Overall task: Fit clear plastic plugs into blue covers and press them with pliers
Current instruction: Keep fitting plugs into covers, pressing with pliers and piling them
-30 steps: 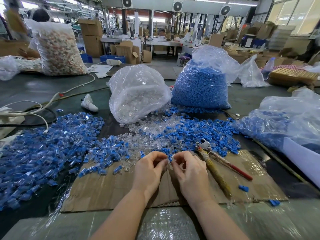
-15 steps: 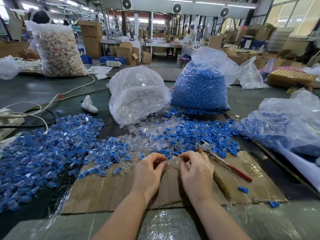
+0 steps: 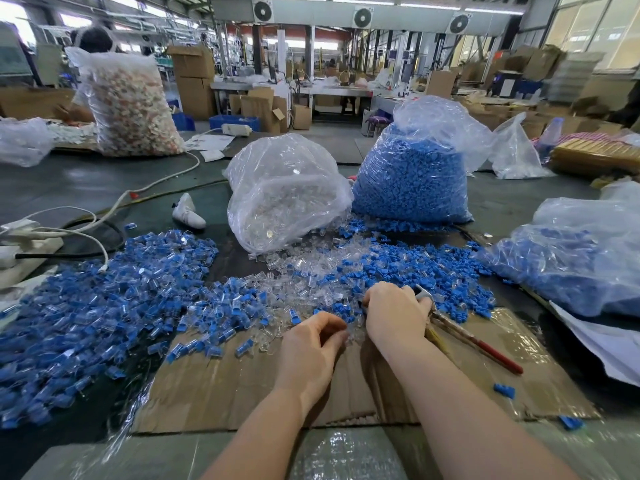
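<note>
The left hand (image 3: pixel 311 344) pinches something unclear (a clear plug, perhaps); the right hand's (image 3: pixel 394 313) grip is hidden.

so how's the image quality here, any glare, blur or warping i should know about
Head view: wide-angle warping bends the ceiling beams and table edges toward the frame borders; bright windows at upper right are blown out; glare spots sit on the bag of clear plugs and the plastic film at the near edge; the hands are fairly sharp, while the far workshop is soft and hazy.
</note>
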Demonstrator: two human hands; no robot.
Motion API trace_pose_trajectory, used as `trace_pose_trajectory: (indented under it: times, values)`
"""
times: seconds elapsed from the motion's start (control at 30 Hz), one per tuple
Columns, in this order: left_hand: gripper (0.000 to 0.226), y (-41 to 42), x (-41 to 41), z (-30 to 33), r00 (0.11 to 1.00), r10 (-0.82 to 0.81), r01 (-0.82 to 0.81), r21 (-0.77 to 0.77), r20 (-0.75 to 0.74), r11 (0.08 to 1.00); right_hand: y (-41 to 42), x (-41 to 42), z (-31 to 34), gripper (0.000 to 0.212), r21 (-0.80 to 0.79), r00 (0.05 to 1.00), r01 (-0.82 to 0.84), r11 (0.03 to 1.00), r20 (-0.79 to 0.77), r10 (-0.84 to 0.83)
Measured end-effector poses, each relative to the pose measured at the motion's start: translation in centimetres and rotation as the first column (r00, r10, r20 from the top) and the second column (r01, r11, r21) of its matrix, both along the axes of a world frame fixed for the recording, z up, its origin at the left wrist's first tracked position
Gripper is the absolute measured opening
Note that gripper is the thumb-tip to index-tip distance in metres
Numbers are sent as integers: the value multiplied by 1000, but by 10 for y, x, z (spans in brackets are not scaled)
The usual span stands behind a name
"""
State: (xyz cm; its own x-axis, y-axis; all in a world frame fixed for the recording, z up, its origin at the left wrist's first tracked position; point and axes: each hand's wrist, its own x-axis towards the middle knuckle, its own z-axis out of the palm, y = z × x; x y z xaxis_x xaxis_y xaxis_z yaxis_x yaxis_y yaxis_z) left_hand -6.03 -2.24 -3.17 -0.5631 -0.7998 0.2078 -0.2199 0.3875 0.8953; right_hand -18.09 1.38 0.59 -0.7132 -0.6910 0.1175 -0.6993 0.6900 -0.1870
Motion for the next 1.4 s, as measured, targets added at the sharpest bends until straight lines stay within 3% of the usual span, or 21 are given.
trace_pose_trajectory:
  times: [0.23, 0.33, 0.53, 0.93, 1.2, 1.4]
  values:
    - [22, 0, 0, 0, 1000, -17, 17, 13, -2, 1000, -3, 0, 10, 19, 60, 997, 11, 998, 74, -15]
    - [24, 0, 0, -1, 1000, -19, 19, 8, -1, 1000, -2, -1, 9, 29, 68, 999, -5, 998, 54, 1]
    - [27, 0, 1, 0, 1000, -16, 16, 14, -2, 1000, 1, -6, 5, 13, 44, 1000, -30, 999, 11, 30]
    - [21, 2, 1, 2, 1000, -1, 1, -22, 20, 1000, 8, -7, -9, 11, -43, 994, -47, 998, -99, 42]
    - [22, 2, 2, 3, 999, -6, 7, -9, 33, 1000, 8, -5, -2, 16, 33, 991, -77, 997, -106, 80]
    - [19, 2, 2, 3, 999, -12, 13, -15, 43, 1000, 18, 0, -4, 26, -290, 988, -153, 945, -28, 152]
